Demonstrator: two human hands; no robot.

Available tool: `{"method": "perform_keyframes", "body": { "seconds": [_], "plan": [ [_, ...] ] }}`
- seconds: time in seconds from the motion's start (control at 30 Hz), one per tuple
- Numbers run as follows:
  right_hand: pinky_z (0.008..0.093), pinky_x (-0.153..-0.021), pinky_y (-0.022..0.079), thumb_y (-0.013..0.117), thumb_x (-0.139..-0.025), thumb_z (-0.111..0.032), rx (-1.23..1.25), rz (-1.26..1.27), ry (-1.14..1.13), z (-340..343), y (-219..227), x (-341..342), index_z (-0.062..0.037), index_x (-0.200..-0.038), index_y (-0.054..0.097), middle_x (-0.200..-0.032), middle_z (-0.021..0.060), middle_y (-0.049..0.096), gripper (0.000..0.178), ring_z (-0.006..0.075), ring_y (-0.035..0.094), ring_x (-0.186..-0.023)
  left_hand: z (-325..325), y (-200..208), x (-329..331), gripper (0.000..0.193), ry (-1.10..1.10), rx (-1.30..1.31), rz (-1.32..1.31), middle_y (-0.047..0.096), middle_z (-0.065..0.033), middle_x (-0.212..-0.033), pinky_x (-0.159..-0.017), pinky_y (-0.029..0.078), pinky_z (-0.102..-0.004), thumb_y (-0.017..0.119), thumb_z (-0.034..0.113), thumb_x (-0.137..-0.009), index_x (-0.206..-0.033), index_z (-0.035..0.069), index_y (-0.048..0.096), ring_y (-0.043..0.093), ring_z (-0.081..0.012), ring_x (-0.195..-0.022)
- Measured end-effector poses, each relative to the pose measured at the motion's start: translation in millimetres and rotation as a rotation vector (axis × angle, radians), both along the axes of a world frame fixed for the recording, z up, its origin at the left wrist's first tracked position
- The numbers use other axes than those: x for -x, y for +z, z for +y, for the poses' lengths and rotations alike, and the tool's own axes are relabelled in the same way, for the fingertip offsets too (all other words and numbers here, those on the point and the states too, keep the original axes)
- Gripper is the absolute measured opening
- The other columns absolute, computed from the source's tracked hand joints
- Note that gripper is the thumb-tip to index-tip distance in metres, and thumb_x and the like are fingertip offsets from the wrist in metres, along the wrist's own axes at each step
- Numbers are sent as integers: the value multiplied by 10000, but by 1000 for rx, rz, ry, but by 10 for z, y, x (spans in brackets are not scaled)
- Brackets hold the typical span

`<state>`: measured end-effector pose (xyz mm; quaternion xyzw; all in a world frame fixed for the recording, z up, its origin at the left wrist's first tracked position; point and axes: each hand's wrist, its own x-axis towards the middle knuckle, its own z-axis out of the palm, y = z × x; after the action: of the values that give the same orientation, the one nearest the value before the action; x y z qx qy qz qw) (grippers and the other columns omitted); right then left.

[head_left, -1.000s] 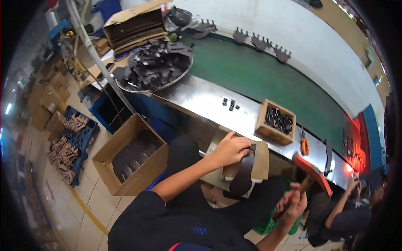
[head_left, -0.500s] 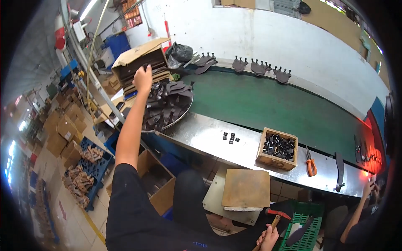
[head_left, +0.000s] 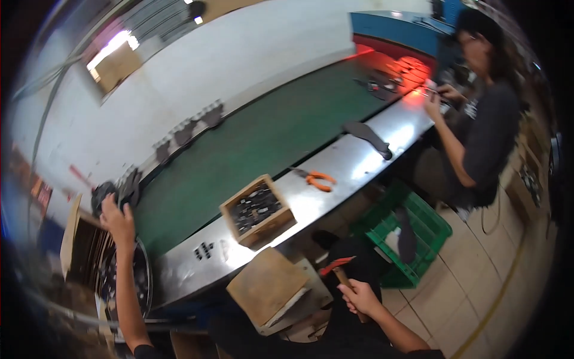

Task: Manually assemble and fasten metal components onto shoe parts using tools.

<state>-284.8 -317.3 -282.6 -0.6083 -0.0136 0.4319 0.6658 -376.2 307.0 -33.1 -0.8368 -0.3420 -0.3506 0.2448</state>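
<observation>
The left hand (head_left: 118,220) is reaching far out to the dark sole pieces (head_left: 128,186) at the tray's (head_left: 145,281) far edge, its grip closing on one, while the right hand (head_left: 359,297) is gripping a hammer (head_left: 338,268) low beside the board (head_left: 267,287), so bringing a piece back likely follows.

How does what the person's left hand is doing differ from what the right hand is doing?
The left hand is stretched far out and up, to dark flat pieces at the end of the green belt; the right hand stays low and close to the body. The right hand grips a hammer with a red head by its wooden handle; the left hand touches the dark pieces, and a grip cannot be told. Both are bare.
</observation>
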Motion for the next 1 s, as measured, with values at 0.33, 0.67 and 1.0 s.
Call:
{"method": "perform_keyframes", "body": {
  "seconds": [0.33,0.67,1.0],
  "plan": [
    [251,-379,389,628,-1003,-328,-60,-24,-129,-154,-188,102,-77,-881,539,-644,-7,520,293,67,475,-453,-4037,-1306,-4133,920,-1149,577,162,472,-303,-1423,-1086,404,-489,745,447,-834,-1450,-112,352,461,-418,-1330],
    [282,-389,410,615,-1004,-311,-177,-52,-196,-130,103,151,-25,-1051,649,-627,19,539,292,121,482,-414,-5579,-2415,-4544,416,-1043,1020,205,645,-166,-1158,-1130,221,-665,647,327,-869,-1182,58,589,584,-326,-1186],
    [291,-349,407,575,-1022,-240,-217,38,-105,-163,-214,-46,18,-1041,574,-633,59,510,259,121,479,-403,-3389,59,-2534,98,-966,149,-220,700,-177,-1020,-1119,357,-543,606,11,-888,-984,28,598,652,-341,-1080]
  ]
}}
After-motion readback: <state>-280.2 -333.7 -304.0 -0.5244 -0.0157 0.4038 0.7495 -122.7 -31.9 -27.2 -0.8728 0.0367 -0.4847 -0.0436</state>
